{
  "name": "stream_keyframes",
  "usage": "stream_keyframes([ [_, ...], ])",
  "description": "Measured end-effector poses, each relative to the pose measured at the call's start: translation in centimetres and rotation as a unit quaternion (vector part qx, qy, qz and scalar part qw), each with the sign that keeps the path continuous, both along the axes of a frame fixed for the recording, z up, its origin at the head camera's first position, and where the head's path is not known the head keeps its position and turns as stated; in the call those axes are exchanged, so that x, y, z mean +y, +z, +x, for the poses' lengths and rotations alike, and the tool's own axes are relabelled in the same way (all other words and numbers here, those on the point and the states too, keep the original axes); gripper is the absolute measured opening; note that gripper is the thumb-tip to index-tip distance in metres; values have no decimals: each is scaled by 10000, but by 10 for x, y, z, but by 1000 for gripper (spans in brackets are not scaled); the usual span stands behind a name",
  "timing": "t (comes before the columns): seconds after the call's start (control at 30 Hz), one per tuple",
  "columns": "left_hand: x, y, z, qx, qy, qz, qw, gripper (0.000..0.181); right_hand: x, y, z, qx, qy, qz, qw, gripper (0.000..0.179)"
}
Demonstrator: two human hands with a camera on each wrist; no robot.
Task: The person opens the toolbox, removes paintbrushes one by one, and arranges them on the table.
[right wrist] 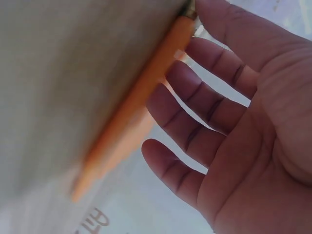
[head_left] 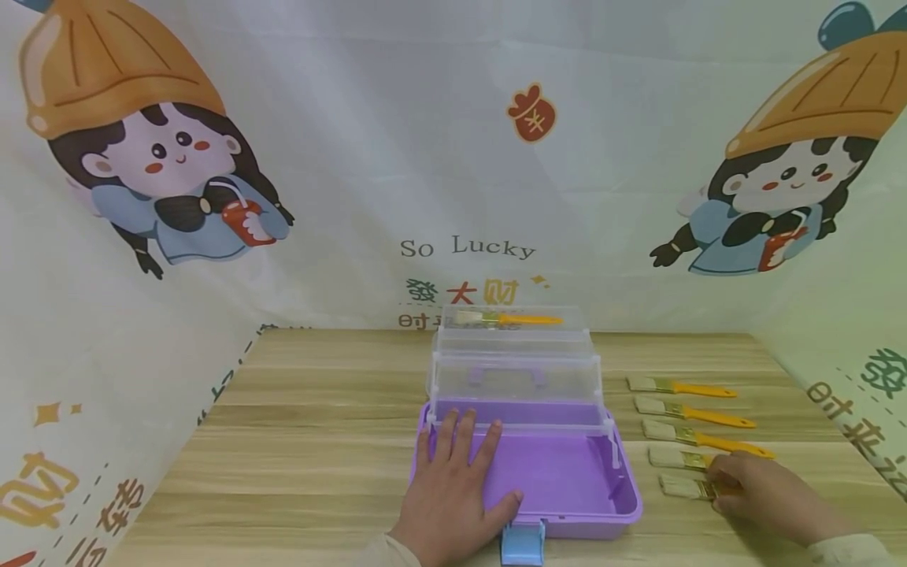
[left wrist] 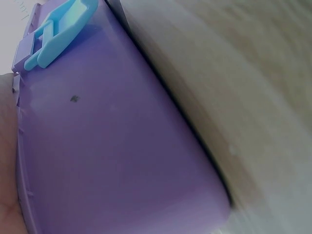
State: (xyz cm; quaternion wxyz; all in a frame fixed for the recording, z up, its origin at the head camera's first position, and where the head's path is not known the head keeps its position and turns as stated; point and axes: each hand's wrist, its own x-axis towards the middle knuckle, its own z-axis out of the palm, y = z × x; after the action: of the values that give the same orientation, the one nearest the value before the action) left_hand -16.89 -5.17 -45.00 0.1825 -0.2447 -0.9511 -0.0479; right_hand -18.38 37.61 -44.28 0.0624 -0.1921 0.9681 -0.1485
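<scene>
A purple toolbox (head_left: 549, 472) stands unfolded, its clear tiers (head_left: 520, 378) raised at the back and a light-blue latch (head_left: 523, 543) hanging in front. My left hand (head_left: 457, 480) rests across its front-left part with fingers spread. On the right, my right hand (head_left: 761, 492) pinches the nearest paintbrush (head_left: 683, 487) near its ferrule with thumb and forefinger; the handle is hidden in the head view. In the right wrist view an orange handle (right wrist: 141, 92) runs beside the fingertips, the other fingers loosely bent. Another paintbrush (head_left: 527, 319) lies in the top clear tier.
Several more yellow-handled paintbrushes (head_left: 708, 415) lie in a row on the wood-grain table (head_left: 298, 441), right of the box, bristles pointing left. A printed cloth (head_left: 340, 157) hangs behind the table and along its sides.
</scene>
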Motion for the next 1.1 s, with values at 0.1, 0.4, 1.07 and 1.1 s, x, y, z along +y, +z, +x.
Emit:
stream_keyframes([
  [0.1, 1, 0, 1, -22, 10, 3, 10000, 80, -2, 5, 1, 407, 131, 20, 9991, 21],
  [0.4, 2, 0, 2, -54, 1, 9, 10000, 81, -22, 40, -7, 292, -171, -122, 9994, 29],
  [1.07, 0, 0, 0, -50, 23, 31, 10000, 80, -133, 99, -69, 1513, 472, -586, 9856, 25],
  [1.1, 1, 0, -1, -38, 21, 38, 10000, 80, -137, 101, -72, 1491, 464, -621, 9858, 25],
])
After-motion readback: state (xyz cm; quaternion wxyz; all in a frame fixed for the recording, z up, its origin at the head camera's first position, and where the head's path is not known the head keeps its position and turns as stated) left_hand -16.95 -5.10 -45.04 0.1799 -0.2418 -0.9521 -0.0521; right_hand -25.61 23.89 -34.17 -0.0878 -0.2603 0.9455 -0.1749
